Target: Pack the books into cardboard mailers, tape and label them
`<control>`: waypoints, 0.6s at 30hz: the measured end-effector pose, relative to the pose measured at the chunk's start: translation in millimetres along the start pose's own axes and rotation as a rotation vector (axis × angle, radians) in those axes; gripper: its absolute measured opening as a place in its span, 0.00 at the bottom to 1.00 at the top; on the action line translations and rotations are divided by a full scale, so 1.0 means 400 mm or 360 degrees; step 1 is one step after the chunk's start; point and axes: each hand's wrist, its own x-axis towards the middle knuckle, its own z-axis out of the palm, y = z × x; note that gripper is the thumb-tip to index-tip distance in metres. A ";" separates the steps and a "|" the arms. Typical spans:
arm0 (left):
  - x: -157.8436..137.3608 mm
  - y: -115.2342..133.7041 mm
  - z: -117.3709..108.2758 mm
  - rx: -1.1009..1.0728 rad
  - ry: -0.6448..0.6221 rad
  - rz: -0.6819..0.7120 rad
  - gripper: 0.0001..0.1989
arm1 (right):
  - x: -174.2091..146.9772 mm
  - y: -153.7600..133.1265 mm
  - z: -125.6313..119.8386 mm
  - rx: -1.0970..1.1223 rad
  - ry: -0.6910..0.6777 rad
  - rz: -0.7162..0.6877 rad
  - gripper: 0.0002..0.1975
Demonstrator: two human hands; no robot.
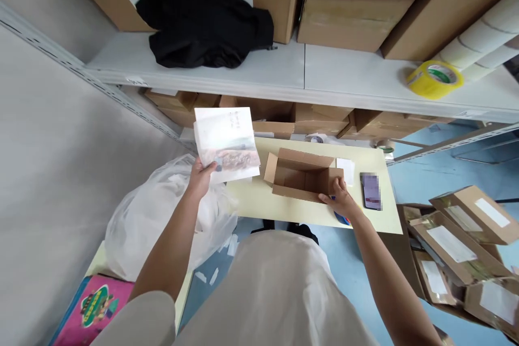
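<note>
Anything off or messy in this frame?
Mostly tidy. Two things stand out: a black garment lies crumpled on the shelf against the cartons, and labelled boxes sit in a tilted, jumbled heap at right. The left hand holds a book; the right hand steadies the open box. No damage shows.

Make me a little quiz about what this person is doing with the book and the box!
1. True or false: the left hand holds the white book up above the table.
2. Which thing does the right hand touch? A) the yellow tape roll B) the open cardboard box C) the black cloth
3. Fill in: the phone lies on the table to the ____ of the box.

Key: 1 true; 2 B; 3 right
</note>
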 end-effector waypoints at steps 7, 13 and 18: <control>-0.112 0.181 0.078 -0.0208 -0.0238 -0.0050 0.29 | -0.028 -0.217 -0.151 0.0934 -0.0036 -0.0367 0.46; -0.241 0.158 0.245 -0.0317 -0.0578 -0.0270 0.31 | -0.043 -0.344 -0.168 0.1973 -0.0308 -0.0355 0.39; -0.286 0.140 0.305 -0.0543 -0.0937 -0.0757 0.27 | -0.059 -0.265 -0.145 0.2148 -0.0320 -0.0117 0.29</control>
